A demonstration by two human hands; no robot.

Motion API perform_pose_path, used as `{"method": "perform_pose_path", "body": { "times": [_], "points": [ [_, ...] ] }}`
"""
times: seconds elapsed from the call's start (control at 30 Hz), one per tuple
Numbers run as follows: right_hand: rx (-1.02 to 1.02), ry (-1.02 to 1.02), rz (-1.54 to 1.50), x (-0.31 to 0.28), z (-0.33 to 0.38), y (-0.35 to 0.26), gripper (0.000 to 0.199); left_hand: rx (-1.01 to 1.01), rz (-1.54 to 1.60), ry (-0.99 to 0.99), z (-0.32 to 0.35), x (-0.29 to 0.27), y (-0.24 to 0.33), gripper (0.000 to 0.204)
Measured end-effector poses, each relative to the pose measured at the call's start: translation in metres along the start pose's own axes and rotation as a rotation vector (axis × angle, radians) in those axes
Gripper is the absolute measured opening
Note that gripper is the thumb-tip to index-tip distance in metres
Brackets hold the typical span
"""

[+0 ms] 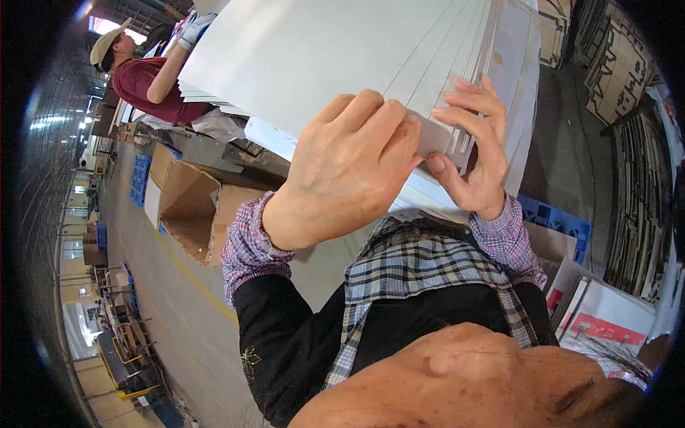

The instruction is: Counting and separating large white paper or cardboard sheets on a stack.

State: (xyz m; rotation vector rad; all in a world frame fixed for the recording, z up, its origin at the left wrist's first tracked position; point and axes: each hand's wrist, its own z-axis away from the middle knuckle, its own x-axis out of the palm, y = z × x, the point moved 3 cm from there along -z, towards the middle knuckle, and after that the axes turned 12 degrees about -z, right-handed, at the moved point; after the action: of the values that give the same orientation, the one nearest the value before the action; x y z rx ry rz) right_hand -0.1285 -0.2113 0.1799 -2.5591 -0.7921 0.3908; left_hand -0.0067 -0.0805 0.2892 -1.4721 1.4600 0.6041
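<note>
A person's two bare hands met at the near edge of a stack of large white sheets (307,60). The left hand (349,167) reached in from the lower left, wrist bent, back of the hand upward; its grip was curled closed on the sheets' near edge, the thumb largely hidden. The right hand (474,139) arched over the near right corner, its grip apart: fingers spread along the fanned edges, thumb lower down, touching the corner.

The stack's left edge showed uneven layers. Beyond its right edge ran a strip of grey floor (571,143), reaching to upright boards (638,207) at the far right. The plaid apron (428,264) stood close to the near edge, leaving little room there.

An open cardboard box (189,207) stood left of the stack, and a blue pallet (556,221) lay near its near right corner. Past the left edge, a co-worker in a maroon shirt (143,85) had a gloved hand (198,30) raised near the far left corner.
</note>
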Motion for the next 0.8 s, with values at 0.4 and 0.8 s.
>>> {"method": "perform_pose_path", "body": {
  "times": [0.4, 0.8],
  "points": [
    [-0.078, -0.026, 0.078, 0.001, 0.0, -0.005, 0.04, 0.009, -0.103, 0.127, -0.018, 0.001, 0.004, 0.02],
    [-0.014, -0.016, 0.045, -0.001, -0.002, -0.004, 0.03, 0.043, -0.067, 0.126, 0.002, 0.01, -0.007, 0.018]
  ]
}}
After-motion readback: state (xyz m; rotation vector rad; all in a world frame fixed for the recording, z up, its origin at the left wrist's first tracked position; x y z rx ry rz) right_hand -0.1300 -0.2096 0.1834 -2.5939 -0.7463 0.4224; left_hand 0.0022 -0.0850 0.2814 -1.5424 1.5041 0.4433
